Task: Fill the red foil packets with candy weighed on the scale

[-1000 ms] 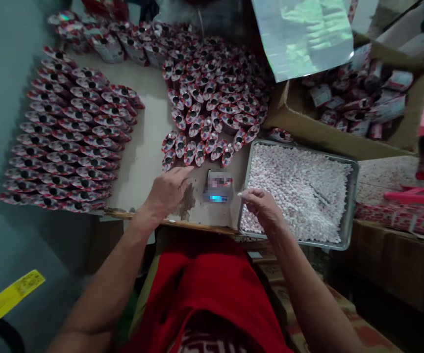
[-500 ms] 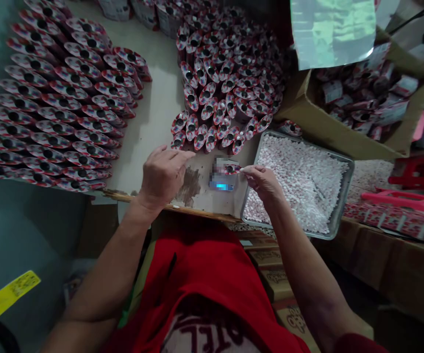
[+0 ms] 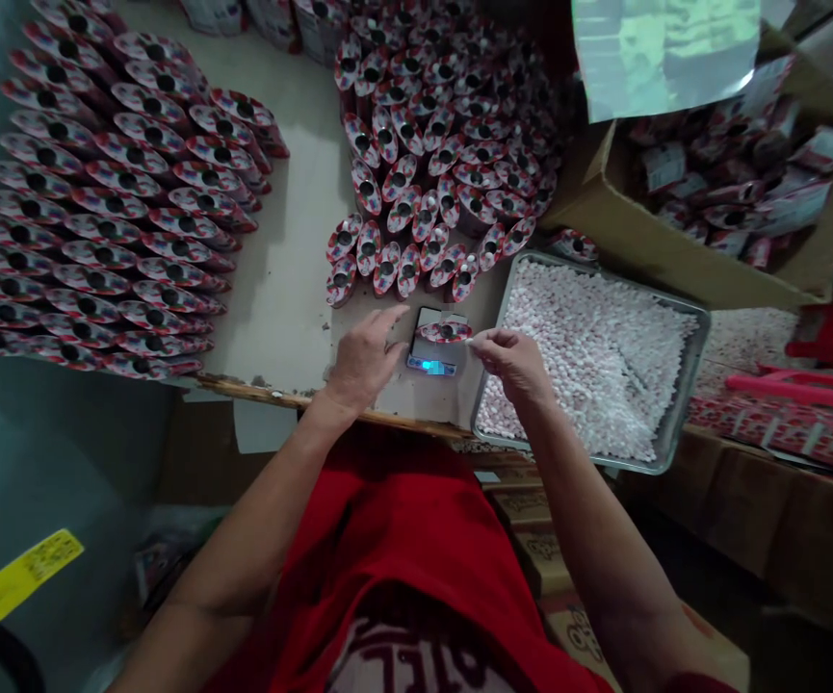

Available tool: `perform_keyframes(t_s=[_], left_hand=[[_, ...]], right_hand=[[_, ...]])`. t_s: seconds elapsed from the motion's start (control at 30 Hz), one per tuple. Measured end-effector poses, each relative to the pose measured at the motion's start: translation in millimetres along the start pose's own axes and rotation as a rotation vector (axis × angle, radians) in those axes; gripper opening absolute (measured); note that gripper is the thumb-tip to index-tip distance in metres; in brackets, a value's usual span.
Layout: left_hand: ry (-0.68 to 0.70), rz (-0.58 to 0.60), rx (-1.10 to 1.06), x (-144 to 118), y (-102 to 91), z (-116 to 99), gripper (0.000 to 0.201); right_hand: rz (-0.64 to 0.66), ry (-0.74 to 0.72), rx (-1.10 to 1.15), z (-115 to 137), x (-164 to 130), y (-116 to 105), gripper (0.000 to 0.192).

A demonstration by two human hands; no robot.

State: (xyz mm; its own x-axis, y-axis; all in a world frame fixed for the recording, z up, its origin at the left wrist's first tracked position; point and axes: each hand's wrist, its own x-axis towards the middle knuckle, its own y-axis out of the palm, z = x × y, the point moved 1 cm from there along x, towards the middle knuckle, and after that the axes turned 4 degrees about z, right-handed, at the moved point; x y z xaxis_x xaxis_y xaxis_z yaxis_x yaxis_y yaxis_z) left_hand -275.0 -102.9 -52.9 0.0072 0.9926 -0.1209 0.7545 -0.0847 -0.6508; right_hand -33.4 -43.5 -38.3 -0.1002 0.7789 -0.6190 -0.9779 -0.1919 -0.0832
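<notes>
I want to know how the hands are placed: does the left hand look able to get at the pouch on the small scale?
Probably yes: the left hand lies beside the scale, nothing between it and the pouch.

Can't read the scale [image 3: 434,348] display, just a blue glow. Pouch [image 3: 444,331] covers most of its platform. Whatever my right hand [image 3: 511,362] fingers pinch is too small to tell. Pouch rows [image 3: 98,212] cut off at left edge, cardboard box [image 3: 676,241] at right. Pouch print illegible.
</notes>
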Motion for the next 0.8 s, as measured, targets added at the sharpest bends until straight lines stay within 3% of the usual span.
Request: perform_keyframes(t_s=[0.2, 0.3, 0.5, 0.63, 0.8], left_hand=[[0.028, 0.041, 0.057, 3.8, -0.6, -6.3, 0.049], [0.019, 0.046, 0.075, 5.1, 0.0, -3.0, 0.049], [-0.009, 0.071, 0.069, 9.0, 8.4, 3.3, 0.048], [-0.021, 0.098, 0.023, 15.5, 14.4, 3.1, 0.044], [-0.020, 0.103, 0.046, 22.4, 18.7, 2.9, 0.046]], right_hand=[[-0.078, -0.272, -0.498, 5.8, 15.5, 22.8, 0.016], [-0.064, -0.313, -0.527, 5.1, 22.6, 32.8, 0.022], [-0.066, -0.118, -0.057, -0.5, 22.8, 27.8, 0.031], [-0.074, 0.101, 0.320, -4.0, 16.3, 1.2, 0.035], [-0.118, 0.195, 0.514, -16.5, -1.1, -41.4, 0.034]])
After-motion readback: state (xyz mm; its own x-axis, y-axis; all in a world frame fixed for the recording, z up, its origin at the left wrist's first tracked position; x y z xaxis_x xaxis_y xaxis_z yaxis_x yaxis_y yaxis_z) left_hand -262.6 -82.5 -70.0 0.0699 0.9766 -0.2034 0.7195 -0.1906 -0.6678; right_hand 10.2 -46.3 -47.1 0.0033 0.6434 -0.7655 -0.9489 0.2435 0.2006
